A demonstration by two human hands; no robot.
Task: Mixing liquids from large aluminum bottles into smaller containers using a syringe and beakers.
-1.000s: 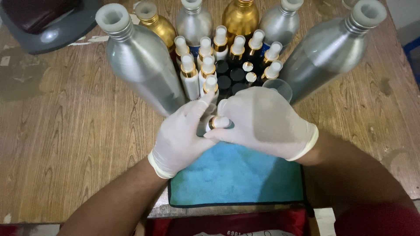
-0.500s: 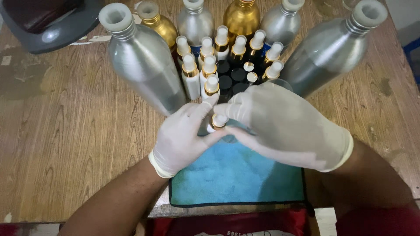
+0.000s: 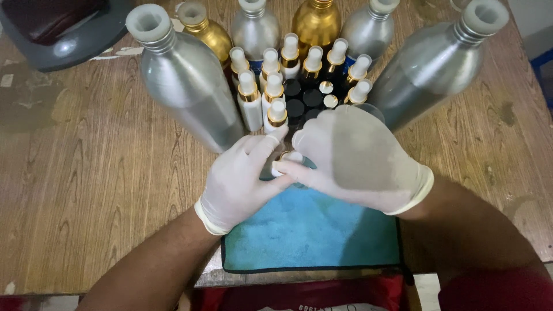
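Your left hand point(image 3: 242, 175) and your right hand point(image 3: 357, 158), both in white gloves, meet at the centre of the frame over the top edge of the blue cloth point(image 3: 311, 230); between them sits a small bottle point(image 3: 282, 164), mostly hidden, with only a glimpse of its gold collar and white top showing. Your left fingers are wrapped round the bottle's body; your right thumb and forefinger pinch its top, the rest of that hand spread flat above it.

Just beyond your hands, toward the upper centre, stands a tight cluster of small spray bottles point(image 3: 276, 86) with white caps and gold collars, mixed with a few black-capped ones point(image 3: 302, 101); the nearest of them is just beside your left fingertips. A large silver bottle point(image 3: 187, 80) leans at the upper left and another large silver canister point(image 3: 432, 63) at the upper right, flanking the cluster; along the top edge stand a gold flask point(image 3: 315, 23) and further silver and gold ones. All of it rests on a wooden table point(image 3: 86, 190); a dark grey object point(image 3: 52, 34) lies in the upper left corner.
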